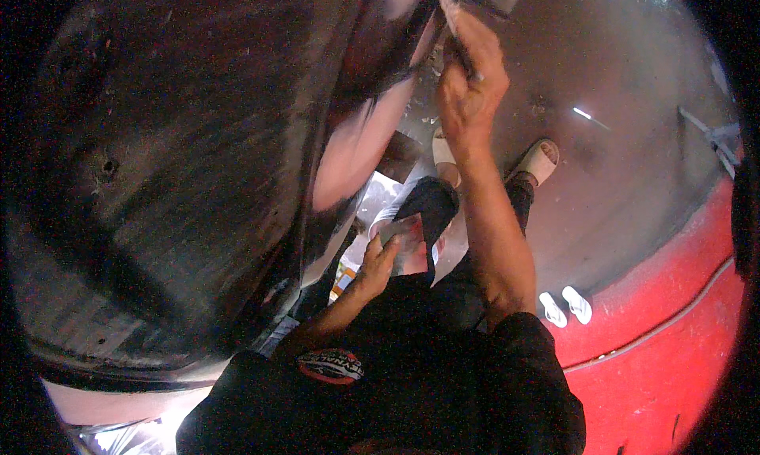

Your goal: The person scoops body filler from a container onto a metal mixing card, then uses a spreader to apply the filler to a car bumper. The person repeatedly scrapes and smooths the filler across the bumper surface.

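Observation:
A large dark, scuffed vehicle panel [182,162] fills the left side, with smooth pink areas [352,146] along its right edge. My right hand [473,83] is raised beside that edge, fingers closed on a thin pale flat tool [448,5]; whether the tool touches the panel, I cannot tell. Lower down, near my waist, my left hand [376,269] grips a flat grey plate [408,245] with a reddish smear on it.
Grey floor [609,202] lies to the right, under my feet in beige slides [537,162]. White flip-flops [576,305] sit beside a red surface [657,352] with a cable across it. A metal frame [708,134] stands at the far right. Assorted items show beneath the panel.

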